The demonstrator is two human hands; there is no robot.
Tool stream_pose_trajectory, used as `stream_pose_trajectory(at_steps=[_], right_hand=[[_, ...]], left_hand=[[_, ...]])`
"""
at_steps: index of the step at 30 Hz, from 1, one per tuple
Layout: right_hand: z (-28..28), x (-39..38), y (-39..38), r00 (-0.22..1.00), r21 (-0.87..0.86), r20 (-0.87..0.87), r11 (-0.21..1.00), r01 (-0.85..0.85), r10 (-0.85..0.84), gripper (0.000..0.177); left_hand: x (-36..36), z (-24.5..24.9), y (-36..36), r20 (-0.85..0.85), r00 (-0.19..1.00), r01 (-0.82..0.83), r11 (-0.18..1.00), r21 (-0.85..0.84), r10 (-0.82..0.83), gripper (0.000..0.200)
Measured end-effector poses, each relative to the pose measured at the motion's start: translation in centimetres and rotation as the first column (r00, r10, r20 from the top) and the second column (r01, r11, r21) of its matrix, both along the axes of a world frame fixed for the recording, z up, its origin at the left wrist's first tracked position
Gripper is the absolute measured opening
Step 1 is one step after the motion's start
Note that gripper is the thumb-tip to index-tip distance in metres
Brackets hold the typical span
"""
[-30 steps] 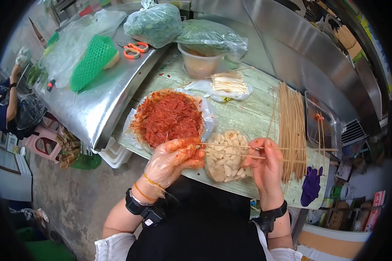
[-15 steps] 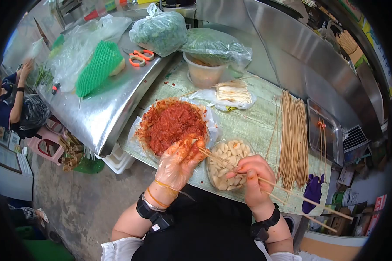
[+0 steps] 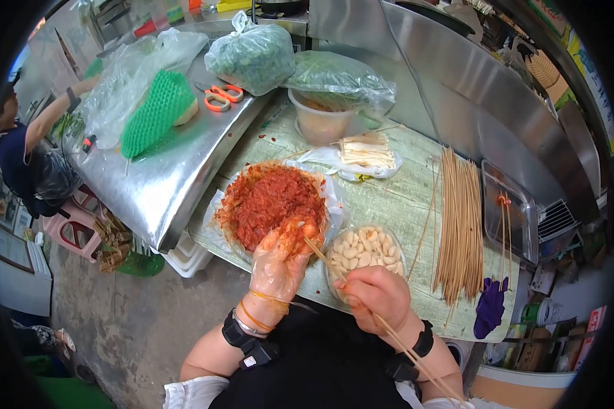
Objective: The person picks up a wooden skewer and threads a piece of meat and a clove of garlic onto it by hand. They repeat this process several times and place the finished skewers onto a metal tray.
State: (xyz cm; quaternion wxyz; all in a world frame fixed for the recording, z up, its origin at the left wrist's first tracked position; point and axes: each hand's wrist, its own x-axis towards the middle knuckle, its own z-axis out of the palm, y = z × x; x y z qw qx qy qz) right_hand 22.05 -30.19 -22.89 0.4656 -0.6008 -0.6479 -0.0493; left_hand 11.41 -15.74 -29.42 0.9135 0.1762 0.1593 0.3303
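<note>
Two thin wooden skewers [image 3: 391, 332] slant between the hands in front of the dark apron, their upper ends at the fingers [image 3: 300, 228] of the left hand [image 3: 278, 262] and their lower ends running past the right wrist. The bare right hand [image 3: 382, 296] has its fingers closed around them partway along. The left hand wears a clear plastic glove smeared with red; its fingers are curled, partly closed, and I cannot tell whether they hold anything.

Just beyond the left hand, a heap of red paste [image 3: 276, 198] sits on clear plastic on the counter [image 3: 413, 187]. A clear tub of pale cloves [image 3: 367, 251] stands near the right hand. Farther right lie a broad bundle of sticks [image 3: 459, 225] and a metal tray [image 3: 518, 208]; two sticks with red bits [image 3: 503, 228] extend from the tray toward a purple cloth [image 3: 490, 310].

Toward the back, a stack of pale strips [image 3: 367, 151] rests on a plastic bag, near a whitish bucket [image 3: 318, 126]. A flat bag of greens [image 3: 341, 78] lies over the bucket's top, beside a rounder knotted bag [image 3: 252, 58]. On the metal table [image 3: 136, 187] to the left are orange-handled scissors [image 3: 224, 97] and a green foam net [image 3: 155, 112]. Another person [image 3: 20, 146] is at the far left, near a pink stool [image 3: 71, 228].
</note>
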Motion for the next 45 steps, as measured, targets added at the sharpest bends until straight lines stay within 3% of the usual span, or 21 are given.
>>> stream_pose_trajectory(at_steps=[7,10,15,18,26,28,31,34,36,38,41,43,45], right_hand=[[-0.9,-0.2,1.6,0.994,0.073,0.103,0.997,-0.028,0.020,0.013],[-1.2,0.0,2.5,0.997,0.058,0.070,0.997,-0.042,0.038,0.015],[-1.2,-0.4,3.7,0.996,0.008,0.069,0.998,-0.058,0.057,0.021],[-1.1,-0.7,4.3,0.996,-0.009,0.074,0.999,-0.052,0.052,0.023],[-2.6,-0.9,7.0,1.000,0.002,0.007,1.000,-0.002,0.002,0.016],[-3.0,-0.9,7.4,0.994,-0.077,-0.105,0.997,0.010,-0.018,0.018],[-1.7,-0.7,6.2,0.973,-0.001,-0.228,1.000,0.031,-0.031,0.018],[0.7,1.4,1.4,0.819,-0.155,-0.573,0.983,-0.098,-0.009,0.016],[-0.4,3.0,-1.3,0.878,-0.089,-0.472,0.995,0.039,-0.076,0.014],[-0.8,4.1,-4.7,0.425,-0.063,-0.901,0.996,0.068,-0.086,0.014],[-1.8,8.4,-9.9,0.389,0.083,-0.916,0.906,0.415,-0.094,0.010],[-2.3,12.7,-13.3,0.378,0.110,-0.905,0.750,0.652,-0.196,0.013],[-3.4,18.5,-16.5,0.330,0.161,-0.927,0.607,0.778,-0.177,0.018]], left_hand=[[0.3,-0.5,0.2,0.015,0.997,-0.070,0.997,-0.032,0.070,0.030],[0.5,-0.6,0.9,0.039,0.995,-0.088,0.996,0.008,0.087,0.027],[1.0,-0.8,1.7,-0.058,0.971,-0.219,0.957,0.189,0.233,0.022],[1.2,-0.9,2.2,-0.107,0.953,-0.256,0.943,0.214,0.283,0.021],[1.1,-1.2,2.5,-0.066,0.973,-0.199,0.949,0.243,0.221,0.021],[0.7,-1.5,2.7,-0.045,0.983,-0.162,0.954,0.252,0.179,0.020],[1.2,-1.7,3.0,-0.052,0.972,-0.188,0.894,0.408,0.229,0.023],[0.9,-3.5,5.0,-0.101,0.937,-0.258,0.857,0.446,0.334,0.035],[0.9,-3.3,5.1,-0.112,0.944,-0.227,0.856,0.464,0.311,0.048],[1.2,-2.2,4.6,-0.097,0.955,-0.201,0.850,0.488,0.281,0.053],[1.2,-1.9,5.2,-0.060,0.939,-0.248,0.785,0.568,0.339,0.050],[0.9,-1.6,5.5,-0.100,0.913,-0.239,0.720,0.652,0.395,0.045],[0.6,-2.0,5.9,-0.133,0.900,-0.218,0.693,0.687,0.415,0.044]])
